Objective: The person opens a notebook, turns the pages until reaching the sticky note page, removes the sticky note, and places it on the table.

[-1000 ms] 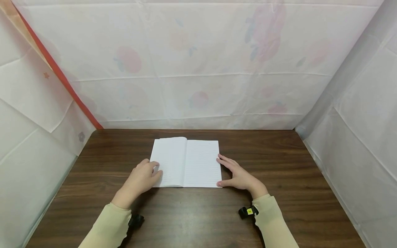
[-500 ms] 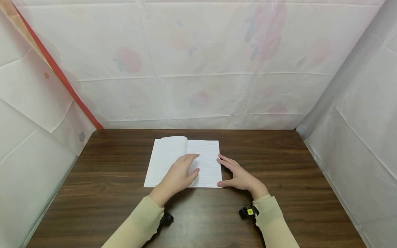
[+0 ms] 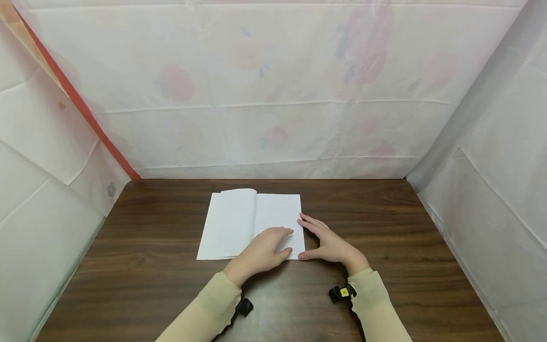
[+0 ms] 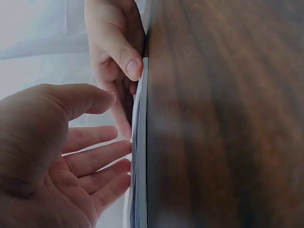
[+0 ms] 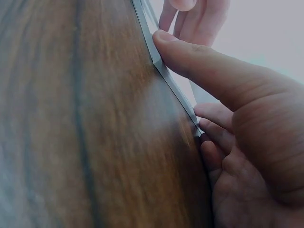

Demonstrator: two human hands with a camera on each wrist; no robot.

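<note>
On a dark brown wooden table (image 3: 384,266) walled in by white patterned sheeting (image 3: 273,85), an open white lined-paper notebook (image 3: 232,223) lies flat mid-table, the left hand (image 3: 260,254) resting straight-fingered on its right page while the right hand (image 3: 331,244), fingers extended, touches its right edge.

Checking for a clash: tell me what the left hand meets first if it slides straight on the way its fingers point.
Likely the right hand, at the notebook's right edge. The left hand lies flat on the right page, fingers pointing at it.
</note>
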